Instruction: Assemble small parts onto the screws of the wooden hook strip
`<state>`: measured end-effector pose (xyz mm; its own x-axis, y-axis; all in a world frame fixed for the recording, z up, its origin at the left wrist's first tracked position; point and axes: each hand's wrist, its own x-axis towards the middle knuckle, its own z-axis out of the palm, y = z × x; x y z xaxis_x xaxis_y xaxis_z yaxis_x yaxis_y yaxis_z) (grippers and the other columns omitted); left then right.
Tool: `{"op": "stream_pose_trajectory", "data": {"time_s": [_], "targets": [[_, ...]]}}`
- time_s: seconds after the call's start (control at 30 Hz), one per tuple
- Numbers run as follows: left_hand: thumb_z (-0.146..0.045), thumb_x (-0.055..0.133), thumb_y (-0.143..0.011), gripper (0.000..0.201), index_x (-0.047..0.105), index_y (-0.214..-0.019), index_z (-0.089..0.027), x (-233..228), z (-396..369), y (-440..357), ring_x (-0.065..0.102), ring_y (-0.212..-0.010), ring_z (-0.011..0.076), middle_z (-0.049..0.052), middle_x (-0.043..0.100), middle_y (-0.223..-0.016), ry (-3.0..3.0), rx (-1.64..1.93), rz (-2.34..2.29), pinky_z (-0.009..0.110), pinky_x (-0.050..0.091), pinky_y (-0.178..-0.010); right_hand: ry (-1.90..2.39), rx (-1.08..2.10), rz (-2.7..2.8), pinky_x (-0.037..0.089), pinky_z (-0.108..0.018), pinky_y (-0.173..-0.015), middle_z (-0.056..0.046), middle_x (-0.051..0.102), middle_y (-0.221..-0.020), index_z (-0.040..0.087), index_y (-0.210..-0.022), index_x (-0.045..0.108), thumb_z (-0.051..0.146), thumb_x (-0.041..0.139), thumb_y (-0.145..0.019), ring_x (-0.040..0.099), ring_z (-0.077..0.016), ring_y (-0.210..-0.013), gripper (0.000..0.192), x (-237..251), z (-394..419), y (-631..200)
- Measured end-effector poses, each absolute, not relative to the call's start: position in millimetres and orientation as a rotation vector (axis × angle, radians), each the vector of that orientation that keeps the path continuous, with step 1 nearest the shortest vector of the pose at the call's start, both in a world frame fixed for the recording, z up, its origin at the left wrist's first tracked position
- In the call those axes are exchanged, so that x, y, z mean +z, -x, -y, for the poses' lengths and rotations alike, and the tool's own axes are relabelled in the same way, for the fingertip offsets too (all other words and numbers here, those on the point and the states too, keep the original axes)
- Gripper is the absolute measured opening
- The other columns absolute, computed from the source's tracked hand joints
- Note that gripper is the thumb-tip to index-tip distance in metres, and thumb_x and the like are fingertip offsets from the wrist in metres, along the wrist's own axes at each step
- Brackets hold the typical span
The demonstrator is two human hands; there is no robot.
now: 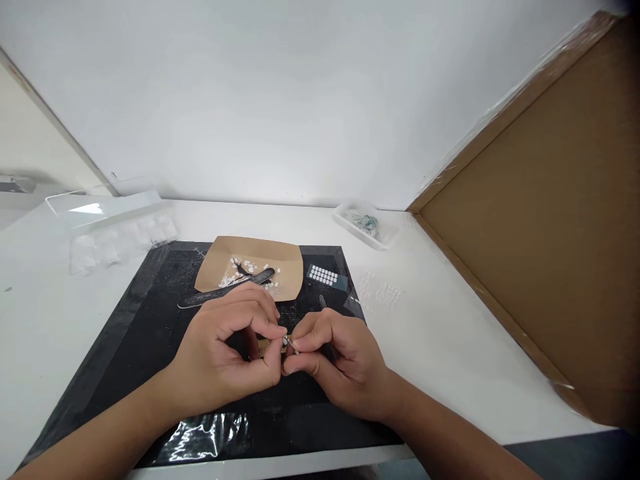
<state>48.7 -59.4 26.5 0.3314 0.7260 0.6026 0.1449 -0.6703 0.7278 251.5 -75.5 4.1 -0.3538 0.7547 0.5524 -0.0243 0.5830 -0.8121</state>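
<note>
My left hand (233,343) pinches a tiny white piece (285,341) between thumb and forefinger, over the black mat (120,360). Close against it, my right hand (337,360) has thumb and forefinger pressed together on a small, thin light bit at the white piece's edge; its kind is too small to make out. A dark slim tip (323,301) shows just behind the right knuckles, its rest hidden. Beyond the left hand, a dark nail file (200,299) leans across the rim of a brown paper tray (289,257) with white bits and dark scraps in it.
A dark card with rows of white dots (325,275) lies right of the tray. Farther back stands a white container (350,223) of small bags. A clear compartment box (120,240) sits left, lid raised. A cardboard panel (540,220) borders the right side.
</note>
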Motion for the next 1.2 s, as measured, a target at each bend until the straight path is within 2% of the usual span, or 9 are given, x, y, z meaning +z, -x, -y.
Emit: {"op": "stream_pose_trajectory", "data": {"time_s": [0.27, 0.47, 0.67, 0.9, 1.2], "targets": [[0.001, 0.075, -0.076, 0.022, 0.068, -0.081, -0.019, 25.6, 58.9, -46.7, 0.067, -0.079, 0.0172, 0.002, 0.066, -0.078, -2.082, 1.320, -0.776, 0.035, 0.060, -0.077, 0.606, 0.845, 1.828, 0.058, -0.022, -0.065, 0.003, 0.071, -0.081, 0.025, -0.094, 0.061, 0.030, 0.077, -0.100, 0.072, -0.0118, -0.073, 0.017, 5.0, 73.8, -253.6], [-0.001, 0.075, -0.075, 0.021, 0.066, -0.077, -0.019, 25.9, 58.0, -48.3, 0.067, -0.077, 0.0169, 0.002, 0.065, -0.076, -2.063, 1.296, -0.778, 0.033, 0.060, -0.073, 0.611, 0.843, 1.849, 0.059, -0.022, -0.066, 0.002, 0.075, -0.088, 0.025, -0.095, 0.062, 0.032, 0.077, -0.100, 0.073, -0.0112, -0.074, 0.016, 5.3, 74.3, -254.4], [0.001, 0.073, -0.074, 0.023, 0.061, -0.075, -0.019, 27.9, 58.1, -49.0, 0.066, -0.074, 0.0151, 0.000, 0.064, -0.073, -2.036, 1.244, -0.754, 0.031, 0.057, -0.072, 0.594, 0.942, 1.814, 0.059, -0.022, -0.068, 0.002, 0.074, -0.087, 0.024, -0.094, 0.063, 0.030, 0.079, -0.098, 0.074, -0.0111, -0.075, 0.017, 5.4, 75.3, -254.2], [0.000, 0.071, -0.076, 0.024, 0.058, -0.077, -0.020, 24.4, 63.3, -47.5, 0.061, -0.066, 0.0120, -0.002, 0.064, -0.072, -1.930, 1.141, -0.792, 0.024, 0.052, -0.061, 0.559, 1.000, 1.770, 0.062, -0.023, -0.067, 0.002, 0.072, -0.085, 0.024, -0.094, 0.061, 0.029, 0.077, -0.099, 0.075, -0.0116, -0.074, 0.018, 4.5, 74.8, -251.8], [0.000, 0.067, -0.075, 0.022, 0.057, -0.075, -0.019, 26.9, 65.3, -47.3, 0.061, -0.065, 0.0118, -0.002, 0.063, -0.071, -1.847, 1.095, -0.807, 0.023, 0.050, -0.057, 0.542, 1.309, 1.627, 0.065, -0.023, -0.065, 0.003, 0.071, -0.084, 0.023, -0.095, 0.058, 0.020, 0.077, -0.097, 0.078, -0.0117, -0.069, 0.020, 3.1, 76.7, -250.7]]}}
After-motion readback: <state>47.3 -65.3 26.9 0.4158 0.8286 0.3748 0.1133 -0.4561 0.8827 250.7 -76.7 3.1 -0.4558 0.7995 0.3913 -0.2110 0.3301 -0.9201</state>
